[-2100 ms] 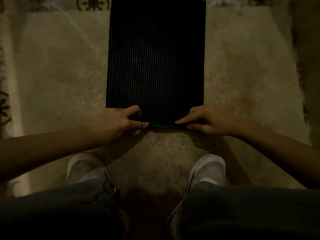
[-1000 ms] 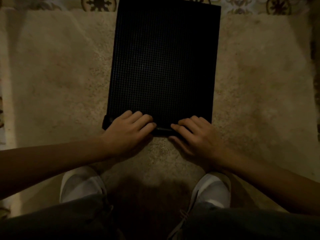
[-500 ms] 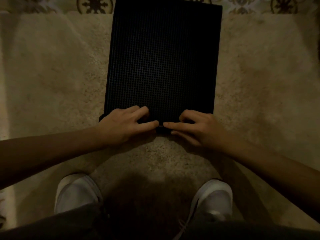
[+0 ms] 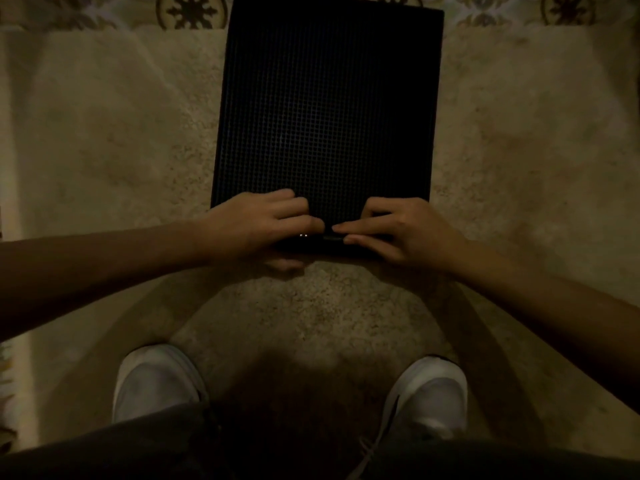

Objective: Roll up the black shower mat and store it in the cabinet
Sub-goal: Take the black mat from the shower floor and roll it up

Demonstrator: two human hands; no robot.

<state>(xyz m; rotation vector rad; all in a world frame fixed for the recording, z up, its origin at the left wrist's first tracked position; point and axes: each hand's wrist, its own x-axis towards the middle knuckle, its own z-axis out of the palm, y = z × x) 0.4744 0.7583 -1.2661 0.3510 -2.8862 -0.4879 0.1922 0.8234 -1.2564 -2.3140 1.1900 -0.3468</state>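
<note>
The black shower mat (image 4: 329, 105) has a fine grid surface and lies flat on a beige rug (image 4: 104, 140), its long side running away from me. Its near end is curled into a short tight roll under my fingers. My left hand (image 4: 263, 226) grips the left part of that roll, fingers curled over the top. On the right part sits my right hand (image 4: 398, 230), fingers pointing left along the roll. The two sets of fingertips almost meet at the middle. No cabinet is in view.
The beige rug spreads wide to both sides of the mat. Patterned floor tiles (image 4: 187, 8) show along the far edge. My two white shoes (image 4: 156, 379) (image 4: 429, 393) stand on the rug just behind my hands, with my dark trousers below them.
The mat's near edge, flat two seconds ago, has been turned over into a small roll. Both hands have shifted forward with it, and the flat part looks shorter.
</note>
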